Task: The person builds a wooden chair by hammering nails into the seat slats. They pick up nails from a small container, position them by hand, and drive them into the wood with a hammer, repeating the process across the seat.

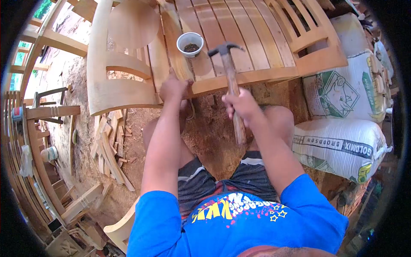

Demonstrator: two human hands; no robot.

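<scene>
My right hand [245, 107] is wrapped round the wooden handle of a claw hammer [231, 76]. Its dark metal head is up over the front edge of a slatted wooden bench [257, 47]. At the bench's front edge, left of the hammer, my left hand [174, 88] rests on a wooden slat [173, 36]. The index finger points forward and the thumb stands apart from it; the other fingers are partly hidden. Just beyond that hand, a white plastic cup [190, 44] with small dark bits inside stands on the slats.
Stacked full sacks [338, 145] stand to my right. Offcuts of wood [111, 145] lie on the dirt floor [141, 128] at left. Further left are wooden furniture frames [53, 113] and a small container [49, 154]. The bench's curved armrest parts [124, 96] rise on both sides.
</scene>
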